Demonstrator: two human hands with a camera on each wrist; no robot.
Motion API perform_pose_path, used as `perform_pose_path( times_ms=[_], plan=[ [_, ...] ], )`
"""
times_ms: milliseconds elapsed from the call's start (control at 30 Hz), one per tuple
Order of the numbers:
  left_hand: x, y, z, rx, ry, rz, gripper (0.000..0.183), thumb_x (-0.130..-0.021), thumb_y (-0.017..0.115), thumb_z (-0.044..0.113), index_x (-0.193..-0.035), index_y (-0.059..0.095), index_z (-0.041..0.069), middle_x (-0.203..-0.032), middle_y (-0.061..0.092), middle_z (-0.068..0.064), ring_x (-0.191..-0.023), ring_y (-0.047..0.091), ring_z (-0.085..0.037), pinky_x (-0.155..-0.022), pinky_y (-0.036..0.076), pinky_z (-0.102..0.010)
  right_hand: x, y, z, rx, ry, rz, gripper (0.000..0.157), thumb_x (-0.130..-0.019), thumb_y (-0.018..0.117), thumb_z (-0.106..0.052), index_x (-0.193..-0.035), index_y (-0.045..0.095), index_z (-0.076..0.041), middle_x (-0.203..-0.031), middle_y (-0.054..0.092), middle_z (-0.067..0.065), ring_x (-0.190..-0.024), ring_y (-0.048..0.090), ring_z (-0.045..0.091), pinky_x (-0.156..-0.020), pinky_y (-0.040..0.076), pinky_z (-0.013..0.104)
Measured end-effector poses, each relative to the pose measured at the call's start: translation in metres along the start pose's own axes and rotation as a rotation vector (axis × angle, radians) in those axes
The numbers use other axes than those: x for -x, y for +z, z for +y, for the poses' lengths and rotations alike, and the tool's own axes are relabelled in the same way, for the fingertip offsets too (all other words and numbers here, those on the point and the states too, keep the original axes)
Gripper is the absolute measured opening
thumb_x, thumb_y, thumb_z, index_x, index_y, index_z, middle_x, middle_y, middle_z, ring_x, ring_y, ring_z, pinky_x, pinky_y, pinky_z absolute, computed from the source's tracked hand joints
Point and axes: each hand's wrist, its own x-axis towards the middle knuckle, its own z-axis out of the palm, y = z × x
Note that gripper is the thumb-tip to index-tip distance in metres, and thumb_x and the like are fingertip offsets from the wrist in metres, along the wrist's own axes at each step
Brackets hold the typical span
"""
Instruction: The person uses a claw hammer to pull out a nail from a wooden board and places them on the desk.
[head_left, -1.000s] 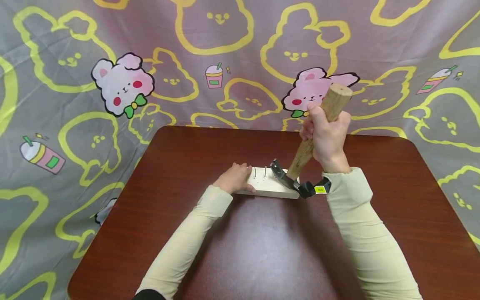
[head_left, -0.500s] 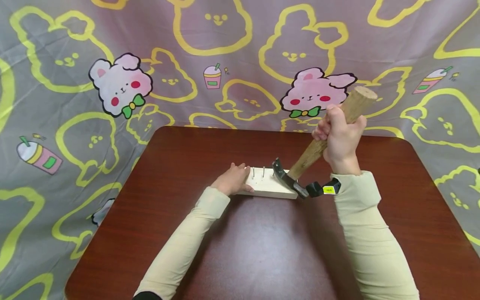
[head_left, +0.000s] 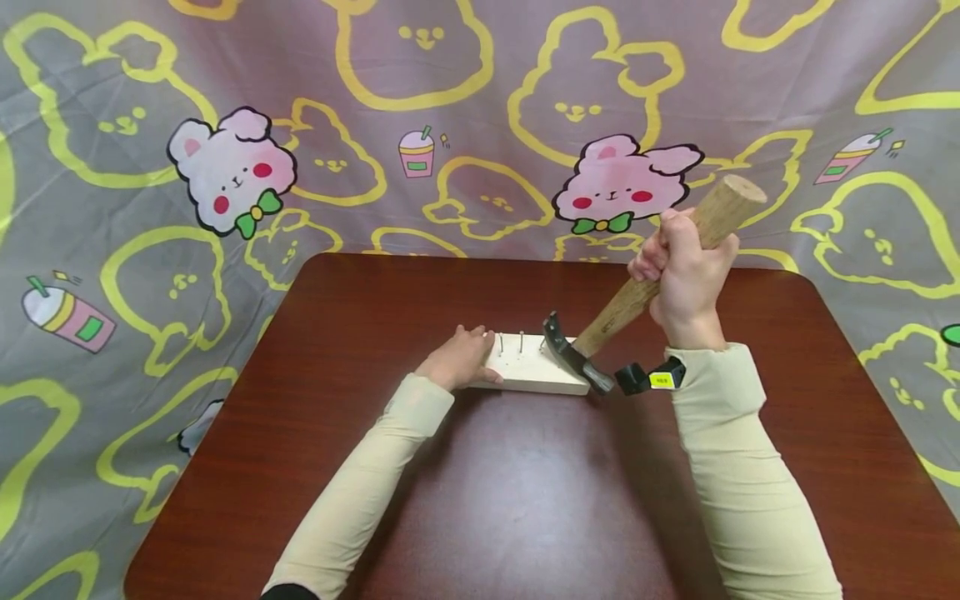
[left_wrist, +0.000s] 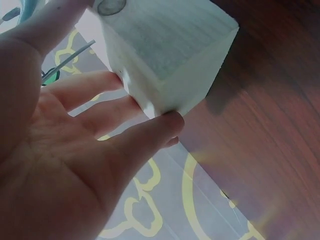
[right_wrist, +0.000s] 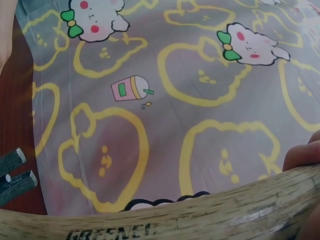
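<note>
A pale wooden block (head_left: 542, 380) lies on the table with nails (head_left: 521, 342) standing up from its top. My left hand (head_left: 456, 358) holds its left end, thumb at the front side and fingers at the back; the block's end face (left_wrist: 195, 75) shows in the left wrist view. My right hand (head_left: 693, 279) grips the wooden handle of a claw hammer (head_left: 618, 317), which leans to the right. The hammer's dark head sits over the block's right part, claw beside a partly hidden nail. In the right wrist view, the split claw (right_wrist: 19, 172) appears at the left.
The dark reddish-brown table (head_left: 480, 517) has rounded far corners. A grey cloth (head_left: 480, 83) with yellow outlines and cartoon rabbits hangs behind and around it. A black wrist camera (head_left: 637, 379) is strapped at the right wrist, close to the hammer head.
My right hand has swung the hammer handle to the right and tilted it lower, while the head stays over the block's right part. My left hand keeps its hold on the block.
</note>
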Motion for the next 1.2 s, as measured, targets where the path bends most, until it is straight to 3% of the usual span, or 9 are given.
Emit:
perform_pose_path(
  times_ms=[333, 633, 800, 1067, 1200],
  plan=[
    [-0.001, 0.001, -0.002, -0.026, 0.017, 0.011, 0.077, -0.082, 0.073, 0.041, -0.140, 0.045, -0.002, -0.143, 0.046, -0.024, -0.131, 0.042, -0.051, -0.115, 0.029, -0.052, 0.005, 0.001, -0.002, -0.022, -0.009, -0.003, 0.027, -0.086, 0.052, -0.002, -0.062, 0.039, -0.003, -0.040, 0.030, 0.002, -0.035, 0.023, 0.015, -0.034, 0.020, 0.027],
    [0.000, 0.002, -0.001, -0.003, 0.009, -0.009, 0.079, -0.083, 0.072, 0.041, -0.143, 0.042, -0.001, -0.148, 0.042, -0.023, -0.135, 0.038, -0.049, -0.117, 0.027, -0.052, 0.013, -0.004, -0.003, 0.009, -0.100, -0.032, 0.026, -0.087, 0.054, -0.003, -0.064, 0.041, -0.003, -0.042, 0.034, 0.003, -0.036, 0.024, 0.017, -0.035, 0.020, 0.028],
    [0.001, 0.003, -0.002, -0.006, -0.008, -0.012, 0.080, -0.083, 0.072, 0.042, -0.143, 0.042, 0.000, -0.148, 0.042, -0.022, -0.134, 0.037, -0.052, -0.116, 0.028, -0.051, 0.017, -0.004, -0.005, -0.031, -0.091, -0.019, 0.028, -0.086, 0.054, -0.001, -0.063, 0.039, -0.001, -0.042, 0.033, 0.004, -0.036, 0.024, 0.017, -0.035, 0.020, 0.029],
    [0.001, 0.004, -0.004, -0.002, 0.015, 0.010, 0.078, -0.084, 0.072, 0.040, -0.142, 0.043, -0.001, -0.146, 0.043, -0.022, -0.137, 0.038, -0.043, -0.118, 0.025, -0.051, 0.022, -0.007, -0.011, -0.069, -0.111, 0.037, 0.027, -0.083, 0.052, 0.003, -0.060, 0.038, 0.000, -0.042, 0.030, 0.004, -0.036, 0.022, 0.016, -0.036, 0.016, 0.029],
    [0.001, 0.005, -0.004, 0.016, -0.006, -0.001, 0.078, -0.083, 0.072, 0.041, -0.143, 0.042, 0.000, -0.149, 0.040, -0.022, -0.138, 0.035, -0.047, -0.118, 0.025, -0.051, 0.023, -0.008, -0.013, -0.070, -0.113, 0.054, 0.030, -0.083, 0.053, 0.002, -0.058, 0.037, 0.001, -0.043, 0.029, 0.005, -0.036, 0.022, 0.017, -0.036, 0.016, 0.030]
  ],
)
